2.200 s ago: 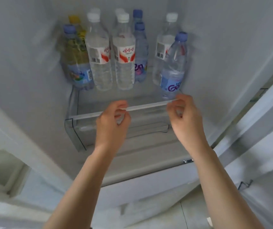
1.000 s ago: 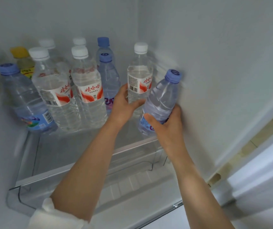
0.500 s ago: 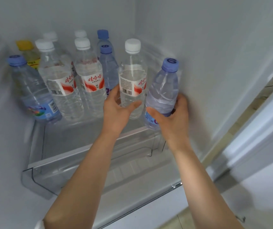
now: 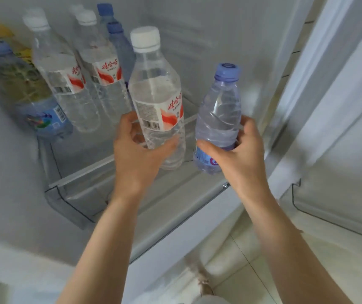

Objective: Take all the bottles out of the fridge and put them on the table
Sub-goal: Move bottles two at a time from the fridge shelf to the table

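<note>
My left hand [image 4: 137, 159] grips a clear white-capped water bottle [image 4: 157, 93] with a red and white label, lifted off the fridge shelf [image 4: 81, 170]. Beside it, my right hand [image 4: 239, 154] holds a smaller blue-capped bottle [image 4: 219, 110] near its base, also raised above the shelf's front edge. Several more bottles stand at the back left of the shelf: two white-capped ones [image 4: 66, 80], blue-capped ones [image 4: 118, 40] behind, and a blue-capped bottle with a blue label [image 4: 33, 99] at far left, in front of a yellow-capped bottle [image 4: 2, 31].
A clear drawer [image 4: 70, 200] sits under the glass shelf. The fridge's right wall [image 4: 230, 29] runs close to my right hand. The open door [image 4: 340, 128] is at right. Pale floor tiles [image 4: 252, 270] and my foot [image 4: 202, 279] show below.
Both hands moved from the shelf's front edge to the two right-hand bottles, took hold of them, lifted them and drew them toward the fridge opening.
</note>
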{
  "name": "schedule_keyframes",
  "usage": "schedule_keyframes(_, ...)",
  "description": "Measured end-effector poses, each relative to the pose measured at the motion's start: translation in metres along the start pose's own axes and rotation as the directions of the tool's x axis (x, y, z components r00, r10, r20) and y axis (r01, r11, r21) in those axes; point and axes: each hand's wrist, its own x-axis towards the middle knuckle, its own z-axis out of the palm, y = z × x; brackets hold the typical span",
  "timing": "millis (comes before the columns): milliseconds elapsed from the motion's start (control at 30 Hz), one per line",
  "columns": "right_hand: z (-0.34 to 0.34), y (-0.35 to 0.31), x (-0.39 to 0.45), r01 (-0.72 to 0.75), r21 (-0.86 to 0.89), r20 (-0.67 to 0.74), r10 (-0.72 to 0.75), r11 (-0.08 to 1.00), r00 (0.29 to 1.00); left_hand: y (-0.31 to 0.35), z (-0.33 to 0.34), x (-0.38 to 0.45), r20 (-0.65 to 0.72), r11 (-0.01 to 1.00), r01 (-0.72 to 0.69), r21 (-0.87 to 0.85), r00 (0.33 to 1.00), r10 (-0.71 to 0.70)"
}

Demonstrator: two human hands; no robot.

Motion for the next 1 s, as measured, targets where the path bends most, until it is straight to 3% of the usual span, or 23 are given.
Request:
schedule_keyframes(100, -0.009, -0.001, -0.021, -0.047, -0.031, 0.012, 0.048, 0.998, 0.999, 0.006, -0.006, -0.017, 0.036, 0.998, -0.002, 0.058, 0.999, 0.000)
schedule_keyframes(433, -0.100, 0.011, -0.131, -0.263, -0.186, -0.190, 0.228, 0.947, 0.955, -0.007, 0.029, -0.126, 0.368, 0.992, 0.078, 0.102, 0.923, -0.111)
schedule_keyframes(633, -0.159, 0.022, -0.191, -0.374, -0.195, -0.337, 0.297, 0.906, 0.894, -0.014, 0.066, -0.190, 0.577, 0.982, 0.123, 0.146, 0.796, -0.186)
schedule_keyframes(1000, -0.313, 0.037, -0.350, -0.598, -0.121, -0.638, 0.400, 0.792, 0.658, 0.017, 0.143, -0.367, 0.851, 0.978, 0.042, 0.204, 0.486, -0.199)
